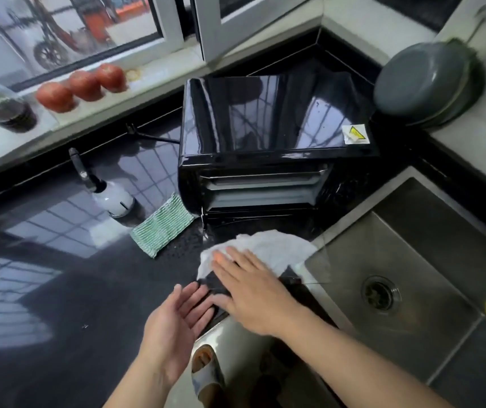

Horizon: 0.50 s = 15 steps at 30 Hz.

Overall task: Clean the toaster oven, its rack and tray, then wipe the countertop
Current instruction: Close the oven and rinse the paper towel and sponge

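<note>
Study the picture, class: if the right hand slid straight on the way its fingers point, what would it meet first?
The right hand lies flat, fingers pointing up-left over the white cloth. Past the cloth's edge, it would probably meet the green striped cloth first, though depth is uncertain.

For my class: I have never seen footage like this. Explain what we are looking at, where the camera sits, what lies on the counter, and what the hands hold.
There is no machine: a person wears the camera on the head, so it looks down at their own hands. The right hand presses flat on a white cloth lying over the open oven door. The left hand is open, palm up, at the counter's edge, holding nothing. On the black countertop stand a black toaster oven, a spray bottle and a green striped cloth. A steel sink lies to the right.
</note>
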Motion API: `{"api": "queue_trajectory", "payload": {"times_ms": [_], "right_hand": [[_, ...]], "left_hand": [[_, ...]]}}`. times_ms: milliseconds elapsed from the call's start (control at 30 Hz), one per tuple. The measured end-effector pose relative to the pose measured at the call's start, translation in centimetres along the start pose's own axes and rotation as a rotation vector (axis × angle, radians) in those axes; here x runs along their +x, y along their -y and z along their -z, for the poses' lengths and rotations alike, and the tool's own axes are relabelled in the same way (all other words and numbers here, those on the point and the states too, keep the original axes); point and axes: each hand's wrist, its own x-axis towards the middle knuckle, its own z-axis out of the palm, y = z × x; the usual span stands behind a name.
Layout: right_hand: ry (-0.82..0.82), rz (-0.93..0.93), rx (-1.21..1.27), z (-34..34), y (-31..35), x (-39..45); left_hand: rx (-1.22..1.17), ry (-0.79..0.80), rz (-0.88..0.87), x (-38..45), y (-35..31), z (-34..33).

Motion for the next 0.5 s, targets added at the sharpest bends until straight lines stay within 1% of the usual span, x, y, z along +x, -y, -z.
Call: {"api": "queue_trajectory", "payload": {"times_ms": [33,133,167,200,267,300,333,367,467,500], "right_hand": [[-0.019,-0.039,0.004,0.0,-0.9,-1.6],[-0.136,-0.387,0.066,-0.7,-7.0,-4.7],[-0.189,-0.450,0.084,-0.9,-8.1,-5.7],[-0.262,-0.475,0.130,-1.3,-8.5,-6.7],[-0.473,-0.438,0.276,-2.2,-7.7,-9.3],[-0.577,-0.461,0.321,-3.2,-7.4,-10.8],[-0.646,-0.520,0.371,-3.2,-7.2,-12.1],[-0.678,-0.610,0.438,-2.6,-7.0,-13.3],[-0.795,-1.017,0.770,0.1,-8.1,-15.7],[-0.846,-1.100,0.856,1.0,-8.7,-16.1]], "left_hand": [[0.033,0.020,0.021,-0.1,-0.1,-0.2],[0.093,0.051,0.072,0.1,0.2,-0.9],[0.096,0.058,0.082,0.1,0.3,-1.1],[0.092,0.062,0.089,0.1,0.4,-1.4],[0.081,0.051,0.100,0.0,0.5,-2.1],[0.075,0.042,0.106,0.0,0.5,-2.4],[0.076,0.037,0.108,-0.2,0.4,-2.9],[0.077,0.029,0.104,-0.5,0.4,-3.3],[0.073,0.020,0.028,-1.5,-0.4,-4.6],[0.074,0.028,-0.007,-2.0,-1.0,-5.1]]}}
